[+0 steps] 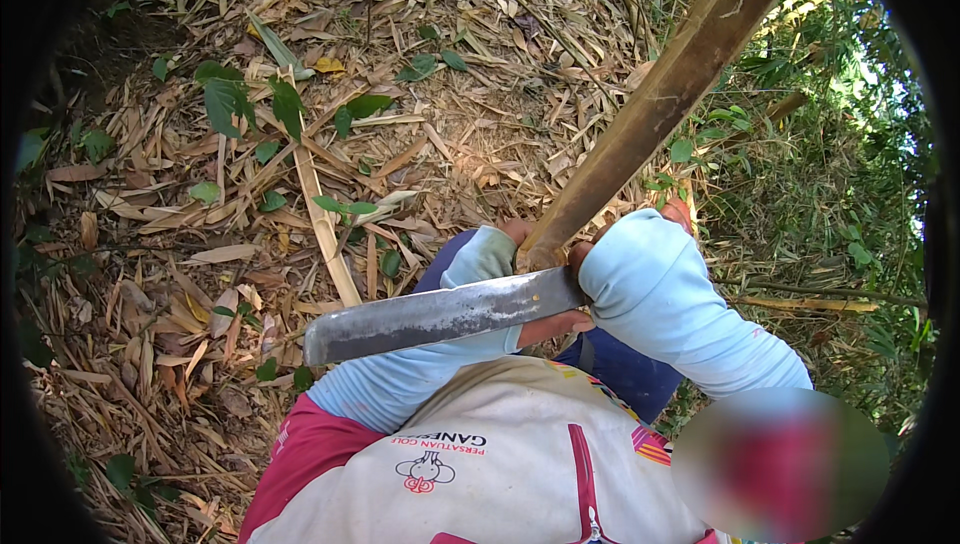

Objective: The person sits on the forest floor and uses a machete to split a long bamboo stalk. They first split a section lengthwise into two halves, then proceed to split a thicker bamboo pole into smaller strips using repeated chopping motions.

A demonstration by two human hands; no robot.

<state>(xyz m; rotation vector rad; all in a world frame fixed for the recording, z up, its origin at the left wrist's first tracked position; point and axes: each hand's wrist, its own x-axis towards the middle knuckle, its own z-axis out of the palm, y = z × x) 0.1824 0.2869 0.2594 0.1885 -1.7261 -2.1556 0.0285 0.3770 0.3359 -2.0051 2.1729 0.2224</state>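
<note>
My right hand, mostly covered by its light blue sleeve, is closed round the handle of a machete. The broad, dark, worn blade points left across my front, flat side facing me. Behind the blade, my left hand grips the lower end of a long brown wooden pole; the thumb shows below the blade and some fingers above it. The pole slants away to the upper right. The blade lies in front of its lower end; whether they touch I cannot tell.
Dry bamboo leaves and strips cover the ground, with small green plants among them. A pale split strip lies left of the pole. Denser greenery grows on the right, where a thin branch lies.
</note>
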